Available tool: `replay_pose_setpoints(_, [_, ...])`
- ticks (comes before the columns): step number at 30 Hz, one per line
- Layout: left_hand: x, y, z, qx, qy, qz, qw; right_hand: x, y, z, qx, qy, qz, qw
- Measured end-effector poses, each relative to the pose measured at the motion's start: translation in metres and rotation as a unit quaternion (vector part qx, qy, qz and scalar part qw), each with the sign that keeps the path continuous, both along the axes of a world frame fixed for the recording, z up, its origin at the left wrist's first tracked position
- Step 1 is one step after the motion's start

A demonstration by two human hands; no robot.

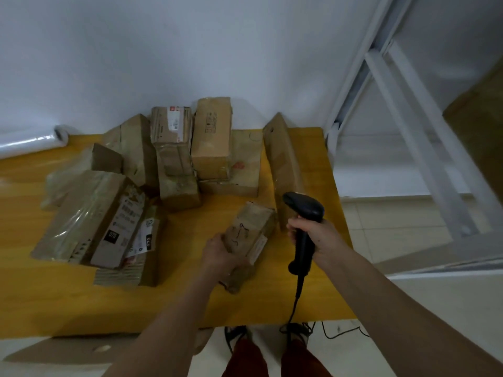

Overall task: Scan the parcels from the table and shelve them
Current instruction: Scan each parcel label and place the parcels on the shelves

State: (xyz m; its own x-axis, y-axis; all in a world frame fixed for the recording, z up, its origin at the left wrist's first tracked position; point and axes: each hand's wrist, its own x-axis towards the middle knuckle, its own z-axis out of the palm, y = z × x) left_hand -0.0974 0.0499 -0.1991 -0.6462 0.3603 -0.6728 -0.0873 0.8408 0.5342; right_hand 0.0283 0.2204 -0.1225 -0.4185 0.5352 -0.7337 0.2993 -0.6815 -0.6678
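Observation:
My left hand (221, 257) grips a small brown cardboard parcel (249, 235) wrapped in tape, held just above the yellow table (190, 303). A white label shows on the parcel's right side. My right hand (313, 235) holds a black corded barcode scanner (303, 210) by its handle, its head just right of the parcel and pointing away from me. Several more cardboard parcels (174, 153) lie piled at the back and left of the table.
A long narrow box (283, 159) lies along the table's right side. A roll of clear film (35, 141) rests at the far left. A white metal shelf frame (408, 126) stands to the right. Flat cardboard (68, 352) lies on the floor.

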Motion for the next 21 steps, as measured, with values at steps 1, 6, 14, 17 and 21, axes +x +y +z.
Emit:
replay_pose_setpoints(1, [-0.002, -0.005, 0.009, 0.057, -0.112, 0.059, 0.99, 0.001, 0.001, 0.001, 0.001, 0.003, -0.008, 1.0])
replay_pose_setpoints(6, [-0.002, -0.028, 0.04, 0.216, -0.338, 0.127, 0.907, -0.004, -0.004, 0.01, 0.027, 0.006, 0.008, 1.0])
replay_pose_setpoints(14, [-0.015, -0.02, 0.069, 0.227, -0.316, 0.05, 0.92, -0.011, -0.024, 0.028, 0.125, 0.016, 0.131, 0.983])
replay_pose_setpoints(17, [-0.017, -0.01, 0.085, 0.229, -0.302, 0.022, 0.925, -0.014, -0.03, 0.039, 0.158, 0.024, 0.129, 0.979])
replay_pose_setpoints(21, [-0.009, 0.005, 0.11, 0.219, -0.246, -0.008, 0.944, -0.015, -0.034, 0.056, 0.173, 0.053, 0.114, 0.977])
